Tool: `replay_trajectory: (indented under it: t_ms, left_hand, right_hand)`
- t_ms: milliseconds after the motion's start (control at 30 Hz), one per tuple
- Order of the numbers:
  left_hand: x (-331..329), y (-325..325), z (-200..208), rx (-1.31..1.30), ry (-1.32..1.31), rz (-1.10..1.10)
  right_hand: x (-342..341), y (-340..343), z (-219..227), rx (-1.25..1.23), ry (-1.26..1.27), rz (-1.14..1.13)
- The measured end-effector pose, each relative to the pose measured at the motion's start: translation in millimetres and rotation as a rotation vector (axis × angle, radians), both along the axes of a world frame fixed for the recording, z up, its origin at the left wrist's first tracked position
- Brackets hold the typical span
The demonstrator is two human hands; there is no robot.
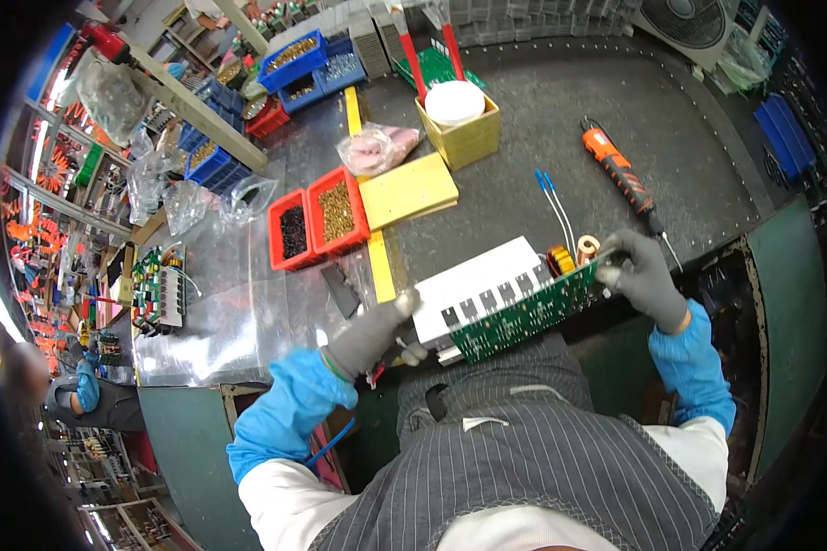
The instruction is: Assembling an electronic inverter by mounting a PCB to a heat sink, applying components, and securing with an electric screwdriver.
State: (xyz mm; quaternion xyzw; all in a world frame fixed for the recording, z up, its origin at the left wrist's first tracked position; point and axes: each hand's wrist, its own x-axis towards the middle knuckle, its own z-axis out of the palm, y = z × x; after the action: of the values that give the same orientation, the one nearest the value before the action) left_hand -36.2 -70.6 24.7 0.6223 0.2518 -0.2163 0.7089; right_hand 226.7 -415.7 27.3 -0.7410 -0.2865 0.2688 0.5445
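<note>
A green circuit board (524, 315) stands tilted at the table's near edge, its soldered face toward me. Behind it is a white heat sink plate (482, 275) with a row of black transistors along its edge. Copper-wound coils (560, 260) and two white wires with blue tips (558, 207) rise at its right end. My right hand (648, 280), in a grey glove, pinches the board's right end. My left hand (374, 337), also gloved, closes at the left end of the board and heat sink; its grip is partly hidden. A small red thing (377, 374) shows just below it.
Red bins of screws (336, 209) and black parts (293, 231) sit left of centre, beside a yellow board (409, 191). An orange electric screwdriver (620, 170) lies at right. A wooden box (469, 138) holds a white tub. Another assembled board (161, 289) lies far left, near a co-worker (92, 399).
</note>
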Motion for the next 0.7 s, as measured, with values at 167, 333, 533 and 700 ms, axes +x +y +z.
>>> replay_trajectory:
  t_ms: [167, 333, 533, 700]
  left_hand:
    - [8, -22, 27, 0.095, -0.173, 0.119]
    - [19, -5, 21, 0.352, -0.463, 0.266]
    - [20, -10, 6, 0.349, -0.493, 0.294]
    - [10, -13, -20, 0.531, -0.647, 0.337]
  right_hand:
    - [17, 11, -14, 0.107, -0.29, -0.022]
    - [42, 39, -18, 0.166, -0.884, 0.081]
    - [142, 65, 36, -0.032, -0.929, 0.148]
    - [141, 211, 72, -0.161, -0.97, 0.177]
